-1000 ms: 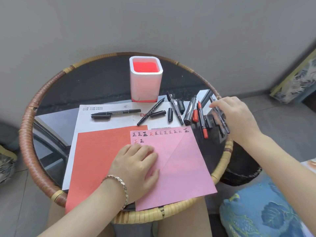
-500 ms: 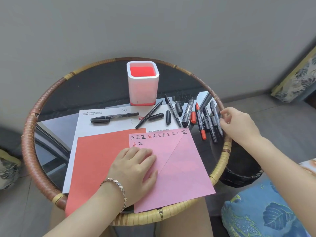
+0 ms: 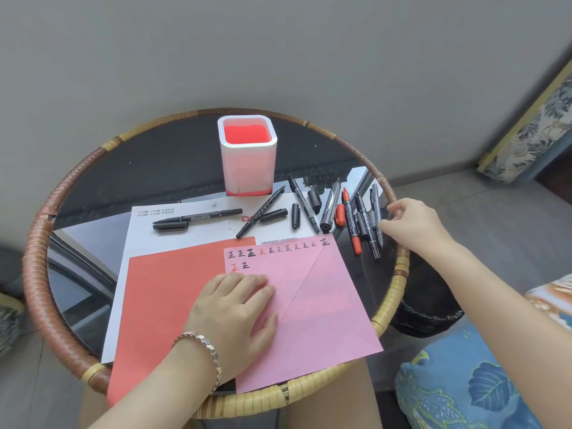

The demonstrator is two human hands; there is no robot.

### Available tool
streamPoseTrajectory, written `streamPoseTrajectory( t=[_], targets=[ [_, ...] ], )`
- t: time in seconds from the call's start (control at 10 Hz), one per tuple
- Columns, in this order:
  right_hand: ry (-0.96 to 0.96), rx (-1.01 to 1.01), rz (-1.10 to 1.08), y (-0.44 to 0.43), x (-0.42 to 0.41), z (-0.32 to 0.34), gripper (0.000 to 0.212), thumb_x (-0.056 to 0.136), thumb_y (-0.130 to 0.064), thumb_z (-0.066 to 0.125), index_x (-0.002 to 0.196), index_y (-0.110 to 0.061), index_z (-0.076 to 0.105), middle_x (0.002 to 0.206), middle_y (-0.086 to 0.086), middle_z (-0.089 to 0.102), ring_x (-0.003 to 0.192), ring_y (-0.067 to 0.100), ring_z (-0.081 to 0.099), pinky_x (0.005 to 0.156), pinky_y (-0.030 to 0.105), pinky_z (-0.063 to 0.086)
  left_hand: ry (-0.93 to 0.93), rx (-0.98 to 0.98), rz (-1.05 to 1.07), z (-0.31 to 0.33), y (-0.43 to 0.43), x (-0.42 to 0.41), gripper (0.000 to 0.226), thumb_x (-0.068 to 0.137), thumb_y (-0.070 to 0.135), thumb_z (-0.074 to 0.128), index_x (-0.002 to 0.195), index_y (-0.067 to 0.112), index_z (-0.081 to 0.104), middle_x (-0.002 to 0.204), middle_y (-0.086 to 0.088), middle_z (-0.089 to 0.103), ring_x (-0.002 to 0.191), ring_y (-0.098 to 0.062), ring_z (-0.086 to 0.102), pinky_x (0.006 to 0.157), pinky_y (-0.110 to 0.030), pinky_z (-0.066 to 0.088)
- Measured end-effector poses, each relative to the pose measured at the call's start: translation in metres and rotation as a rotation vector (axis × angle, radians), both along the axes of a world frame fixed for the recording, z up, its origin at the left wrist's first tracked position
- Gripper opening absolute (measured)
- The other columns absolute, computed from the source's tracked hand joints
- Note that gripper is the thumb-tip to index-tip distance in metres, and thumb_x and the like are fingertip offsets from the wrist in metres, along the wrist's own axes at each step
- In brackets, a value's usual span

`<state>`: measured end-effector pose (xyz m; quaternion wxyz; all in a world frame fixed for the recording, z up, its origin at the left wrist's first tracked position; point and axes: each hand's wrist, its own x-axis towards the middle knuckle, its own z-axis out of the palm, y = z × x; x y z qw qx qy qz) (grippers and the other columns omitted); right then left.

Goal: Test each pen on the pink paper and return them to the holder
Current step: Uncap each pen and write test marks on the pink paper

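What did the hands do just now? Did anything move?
The right hand slid right, off the pens to their outer edge. Whether it grips one is unclear. The left hand kept pressing the pink paper; the holder stayed put.

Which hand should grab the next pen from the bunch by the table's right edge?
Right. The right hand is beside those pens, while the left hand presses the pink paper flat.

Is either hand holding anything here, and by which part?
Left hand presses flat on the pink paper sheet. Right hand is at the rightmost grey pen; a grip cannot be told.
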<state>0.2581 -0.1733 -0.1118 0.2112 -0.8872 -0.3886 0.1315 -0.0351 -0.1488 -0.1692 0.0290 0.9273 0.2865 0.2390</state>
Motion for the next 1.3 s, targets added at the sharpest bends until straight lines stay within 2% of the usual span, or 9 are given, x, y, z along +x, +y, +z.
streamPoseTrajectory(
  t=[0.1, 0.2, 0.3, 0.5, 0.6, 0.9, 1.1, 1.2, 1.3],
  targets=[
    [0.0, -0.039, 0.0, 0.009, -0.003, 0.003, 0.047, 0.08, -0.019, 0.063, 0.124, -0.007, 0.053, 0.121, 0.012, 0.057, 0.088, 0.021, 0.052, 0.07, 0.025, 0.04, -0.009, -0.003, 0.0, -0.001, 0.0, 0.0, 0.035, 0.075, 0.035, 0.048, 0.087, 0.014, 0.073, 0.092, 0.0, 0.069, 0.088, -0.017, 0.048, 0.082, -0.032, 0.037],
    [-0.005, -0.076, -0.01, 0.016, -0.006, 0.004, 0.032, 0.079, -0.018, 0.066, 0.107, -0.002, 0.062, 0.107, 0.012, 0.062, 0.074, 0.016, 0.051, 0.055, 0.021, 0.04, -0.007, 0.001, 0.003, -0.001, 0.0, 0.0, 0.035, 0.074, 0.035, 0.048, 0.087, 0.014, 0.073, 0.092, 0.0, 0.069, 0.089, -0.017, 0.047, 0.082, -0.033, 0.037],
    [0.054, -0.081, -0.042, 0.021, -0.002, 0.005, 0.018, 0.078, -0.016, 0.066, 0.087, 0.0, 0.066, 0.079, 0.009, 0.058, 0.055, 0.011, 0.046, 0.045, 0.021, 0.032, -0.013, 0.008, 0.002, -0.001, 0.0, -0.001, 0.035, 0.075, 0.035, 0.048, 0.087, 0.013, 0.073, 0.092, 0.0, 0.069, 0.088, -0.017, 0.047, 0.081, -0.032, 0.037],
    [0.434, 0.373, -0.004, 0.006, -0.028, 0.027, 0.007, 0.085, -0.014, 0.062, 0.092, -0.013, 0.063, 0.071, -0.001, 0.061, 0.064, 0.009, 0.057, 0.058, 0.019, 0.048, -0.031, 0.025, 0.0, -0.003, -0.001, -0.001, 0.034, 0.075, 0.035, 0.048, 0.086, 0.014, 0.073, 0.092, 0.0, 0.07, 0.088, -0.018, 0.047, 0.082, -0.032, 0.037],
    [0.679, 0.551, 0.102, 0.0, -0.062, 0.035, 0.012, 0.088, -0.012, 0.058, 0.076, -0.015, 0.056, 0.061, -0.004, 0.065, 0.054, 0.003, 0.061, 0.055, 0.015, 0.054, -0.023, 0.021, 0.001, -0.003, -0.001, -0.001, 0.034, 0.074, 0.035, 0.049, 0.086, 0.014, 0.073, 0.093, 0.0, 0.07, 0.088, -0.019, 0.048, 0.082, -0.032, 0.037],
    [0.68, 0.519, 0.328, 0.012, -0.148, 0.0, 0.008, 0.089, -0.014, 0.056, 0.082, -0.016, 0.06, 0.077, 0.005, 0.069, 0.067, 0.012, 0.069, 0.059, 0.024, 0.056, -0.023, -0.016, -0.017, 0.001, -0.003, -0.003, 0.029, 0.074, 0.03, 0.051, 0.084, 0.013, 0.071, 0.092, 0.0, 0.07, 0.077, -0.023, 0.064, 0.078, -0.033, 0.039],
    [0.682, 0.583, 0.123, 0.024, -0.164, -0.013, 0.028, 0.078, -0.018, 0.071, 0.059, -0.009, 0.052, 0.044, 0.0, 0.062, 0.04, 0.012, 0.058, 0.041, 0.017, 0.045, -0.037, -0.032, -0.017, 0.0, -0.004, -0.003, 0.028, 0.073, 0.029, 0.052, 0.086, 0.013, 0.071, 0.091, 0.001, 0.069, 0.081, -0.021, 0.062, 0.079, -0.032, 0.041],
    [0.573, 0.584, 0.054, 0.026, -0.166, -0.023, 0.036, 0.079, -0.02, 0.069, 0.052, -0.009, 0.047, 0.034, -0.001, 0.054, 0.033, 0.008, 0.051, 0.041, 0.012, 0.04, -0.041, -0.039, -0.01, 0.0, -0.004, -0.003, 0.028, 0.073, 0.028, 0.052, 0.085, 0.012, 0.071, 0.09, 0.001, 0.069, 0.08, -0.021, 0.062, 0.079, -0.032, 0.041],
    [0.433, 0.594, -0.009, 0.028, -0.167, -0.036, 0.035, 0.077, -0.014, 0.063, 0.052, -0.002, 0.043, 0.039, 0.013, 0.054, 0.034, 0.005, 0.048, 0.048, 0.02, 0.04, -0.045, -0.047, -0.008, 0.0, -0.004, -0.004, 0.028, 0.073, 0.029, 0.051, 0.084, 0.012, 0.071, 0.091, 0.0, 0.069, 0.08, -0.021, 0.062, 0.08, -0.031, 0.04]
  ],
)
